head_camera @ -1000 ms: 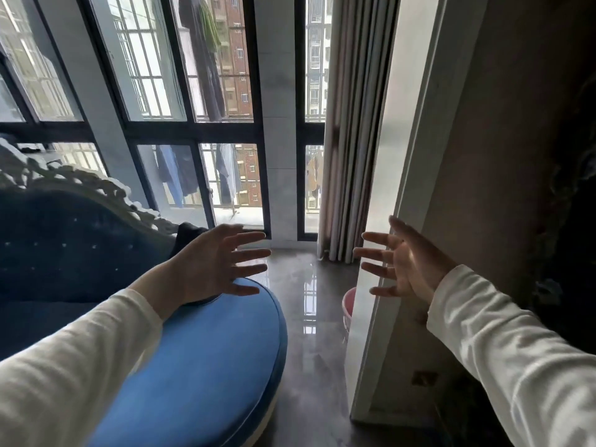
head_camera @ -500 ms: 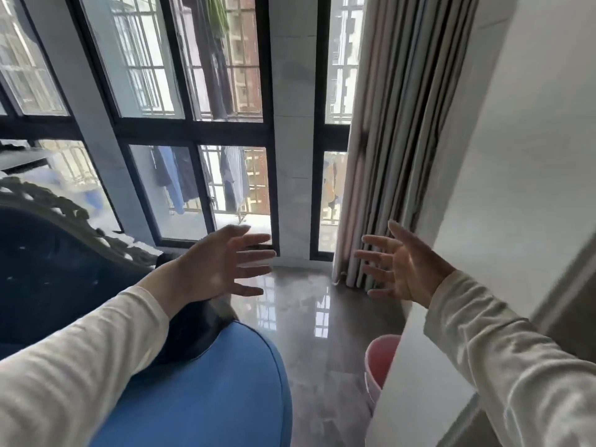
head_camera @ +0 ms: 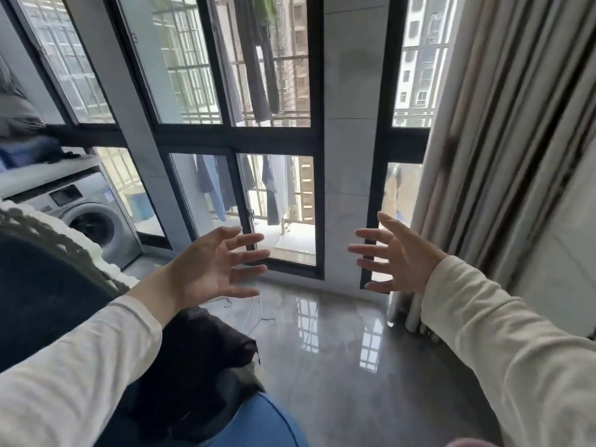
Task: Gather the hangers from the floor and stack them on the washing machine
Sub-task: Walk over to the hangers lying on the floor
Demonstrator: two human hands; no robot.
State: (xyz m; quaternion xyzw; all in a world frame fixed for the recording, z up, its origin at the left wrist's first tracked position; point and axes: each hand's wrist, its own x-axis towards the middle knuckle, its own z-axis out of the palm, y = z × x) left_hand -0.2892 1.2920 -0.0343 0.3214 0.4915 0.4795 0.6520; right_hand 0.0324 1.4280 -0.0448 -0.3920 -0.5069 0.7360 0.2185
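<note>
Both hands raised in front, palms facing each other, empty. Left hand [head_camera: 209,266]: grip spread, fingers splayed. Right hand [head_camera: 400,256]: grip spread likewise. Thin wire hangers [head_camera: 254,312] lie on the glossy grey floor [head_camera: 338,366] just below the left hand, near the window frame; their count is unclear. Washing machine [head_camera: 93,217] stands at far left behind the glass, well apart from the hangers. Curtain [head_camera: 503,140] hangs at right.

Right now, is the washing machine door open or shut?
Shut. The round door of the washing machine sits flush with its grey front, no gap showing.
</note>
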